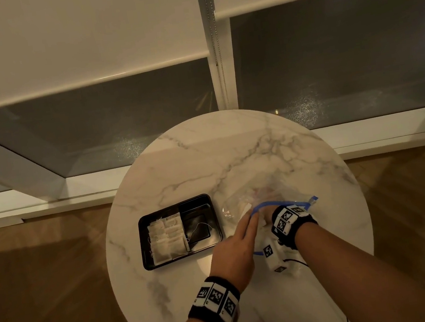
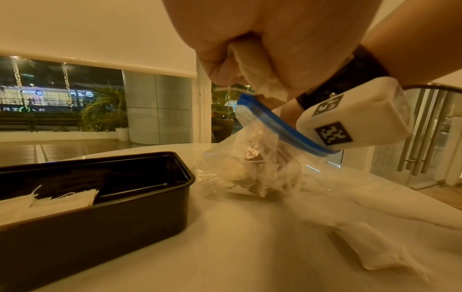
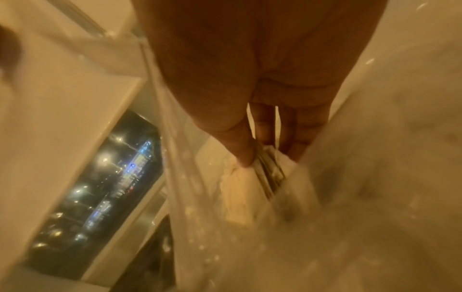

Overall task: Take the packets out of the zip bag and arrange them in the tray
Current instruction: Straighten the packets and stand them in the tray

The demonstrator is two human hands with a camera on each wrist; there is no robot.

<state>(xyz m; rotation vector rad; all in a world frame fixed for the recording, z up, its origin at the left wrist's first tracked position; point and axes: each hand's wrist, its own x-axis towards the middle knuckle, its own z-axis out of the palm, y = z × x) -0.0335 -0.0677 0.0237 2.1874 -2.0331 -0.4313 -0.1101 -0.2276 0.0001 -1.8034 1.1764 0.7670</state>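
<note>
Crumpled clear zip bag (image 2: 250,164), blue seal, pale packets (image 3: 240,189)

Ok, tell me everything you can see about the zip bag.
The zip bag is clear, crinkled plastic with a blue zip strip along its mouth. It lies on the marble table, right of the black tray, mouth open and lifted toward the person. The left hand holds the mouth's left edge. The right hand reaches inside and pinches packets. A few more packets bunch up at the bottom.
</note>
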